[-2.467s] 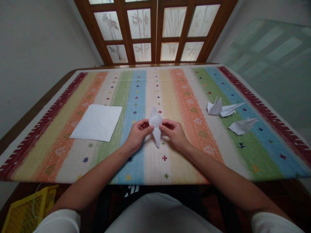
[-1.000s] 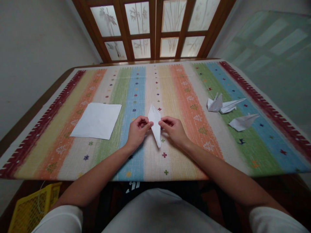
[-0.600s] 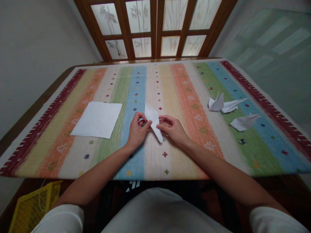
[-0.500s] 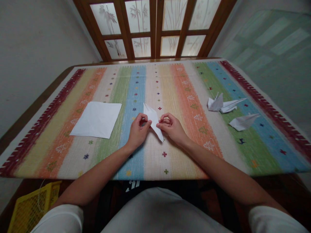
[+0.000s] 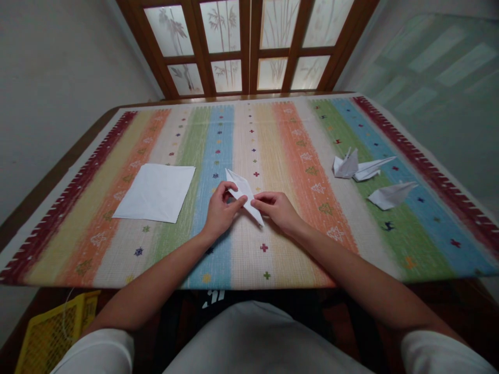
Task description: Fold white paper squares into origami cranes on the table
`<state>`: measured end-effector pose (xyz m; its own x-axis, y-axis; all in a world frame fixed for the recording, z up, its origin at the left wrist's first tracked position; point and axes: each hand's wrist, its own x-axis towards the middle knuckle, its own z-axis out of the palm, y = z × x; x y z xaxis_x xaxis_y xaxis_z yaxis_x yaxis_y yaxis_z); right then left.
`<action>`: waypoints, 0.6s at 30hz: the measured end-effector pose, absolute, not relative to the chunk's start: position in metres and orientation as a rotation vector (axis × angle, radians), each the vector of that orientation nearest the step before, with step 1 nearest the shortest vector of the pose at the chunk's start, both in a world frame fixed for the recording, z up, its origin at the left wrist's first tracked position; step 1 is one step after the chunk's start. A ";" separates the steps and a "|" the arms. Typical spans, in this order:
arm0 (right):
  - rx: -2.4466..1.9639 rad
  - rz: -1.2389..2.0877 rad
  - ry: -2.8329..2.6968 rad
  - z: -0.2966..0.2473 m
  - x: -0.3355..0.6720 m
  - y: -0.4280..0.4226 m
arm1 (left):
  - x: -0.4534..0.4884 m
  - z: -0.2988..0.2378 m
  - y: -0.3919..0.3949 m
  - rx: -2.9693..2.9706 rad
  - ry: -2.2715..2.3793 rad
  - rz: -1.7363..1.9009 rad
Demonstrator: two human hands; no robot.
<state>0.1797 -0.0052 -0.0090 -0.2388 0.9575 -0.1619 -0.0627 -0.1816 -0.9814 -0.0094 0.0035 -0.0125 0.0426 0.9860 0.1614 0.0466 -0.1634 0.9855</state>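
Note:
Between my hands is a folded white paper, a long narrow diamond slanting from upper left to lower right, just over the striped tablecloth. My left hand pinches its left edge, thumb on top near the middle. On the right edge, my right hand grips the paper between thumb and fingers. A square white sheet, or stack of sheets, lies flat to the left of my hands. Over on the right rest three folded paper cranes: one crane, another crane touching it, and a nearer crane.
The tablecloth covers a table whose wooden edge shows at the left. Below the front edge at left stands a yellow plastic basket. Wooden framed glass doors rise behind the table, with walls on both sides.
The folded paper has turned slightly, its upper tip shifting left and down. My left thumb has slid a little to the right, and my right fingers have straightened along the paper's edge.

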 end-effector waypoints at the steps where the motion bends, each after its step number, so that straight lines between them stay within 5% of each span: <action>1: -1.145 1.542 -1.241 -0.009 0.180 -0.005 | -0.010 -0.012 0.004 1.381 1.104 1.266; 18: -1.045 1.705 -1.230 -0.009 0.176 -0.012 | -0.016 -0.009 0.006 1.481 1.233 1.328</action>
<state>0.1758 -0.0122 -0.0087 -0.3637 0.9147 -0.1759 -0.1216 -0.2339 -0.9646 -0.0156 0.0062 -0.0092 -0.0168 0.9730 0.2303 0.1577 -0.2249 0.9615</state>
